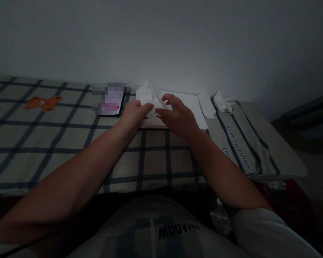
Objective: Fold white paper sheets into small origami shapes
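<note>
My left hand [134,114] pinches the lower edge of a folded white paper piece [148,96], which stands up a little off the surface. My right hand [177,116] holds the same piece from the right side, with fingers curled against it. Under both hands lies a flat white sheet [190,105] on a checked cloth [70,143]. The light is dim.
A phone [110,102] with a lit screen lies left of the paper. More folded white paper pieces [206,104] and scraps [220,101] lie to the right, near a striped cushion [253,147]. An orange bear print [43,103] marks the cloth. A pale wall rises behind.
</note>
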A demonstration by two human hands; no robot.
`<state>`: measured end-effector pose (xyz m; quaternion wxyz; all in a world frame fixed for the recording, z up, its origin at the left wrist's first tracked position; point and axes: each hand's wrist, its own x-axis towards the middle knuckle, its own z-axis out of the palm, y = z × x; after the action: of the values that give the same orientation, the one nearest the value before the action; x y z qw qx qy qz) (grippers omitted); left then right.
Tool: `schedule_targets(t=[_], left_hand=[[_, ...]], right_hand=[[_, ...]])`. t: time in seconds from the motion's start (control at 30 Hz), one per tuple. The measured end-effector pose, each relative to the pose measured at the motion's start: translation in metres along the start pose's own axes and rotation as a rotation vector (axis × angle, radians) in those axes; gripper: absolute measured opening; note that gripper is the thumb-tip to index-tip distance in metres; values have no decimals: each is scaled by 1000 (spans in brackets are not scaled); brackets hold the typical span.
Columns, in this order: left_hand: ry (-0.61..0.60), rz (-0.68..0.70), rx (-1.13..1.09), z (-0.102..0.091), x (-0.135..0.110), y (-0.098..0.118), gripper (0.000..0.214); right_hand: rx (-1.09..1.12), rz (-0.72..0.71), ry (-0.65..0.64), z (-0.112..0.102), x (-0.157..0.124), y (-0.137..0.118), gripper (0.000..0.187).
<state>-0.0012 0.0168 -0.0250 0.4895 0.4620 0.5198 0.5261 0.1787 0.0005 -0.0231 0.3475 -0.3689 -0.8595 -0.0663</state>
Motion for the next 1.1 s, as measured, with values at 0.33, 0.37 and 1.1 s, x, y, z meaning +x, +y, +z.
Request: schedule_targets(t=[0.33,0.37,1.1], left_hand=[[-83,60,-70,-1,0,2,19],[-92,68,-73,-1,0,1,19],[-152,69,-101,3,-3,-1,29]], right_hand=[[644,308,21,14,4,31,56],[719,339,-41,16,5,32,58],[1118,629,-122,14,6,10,49]])
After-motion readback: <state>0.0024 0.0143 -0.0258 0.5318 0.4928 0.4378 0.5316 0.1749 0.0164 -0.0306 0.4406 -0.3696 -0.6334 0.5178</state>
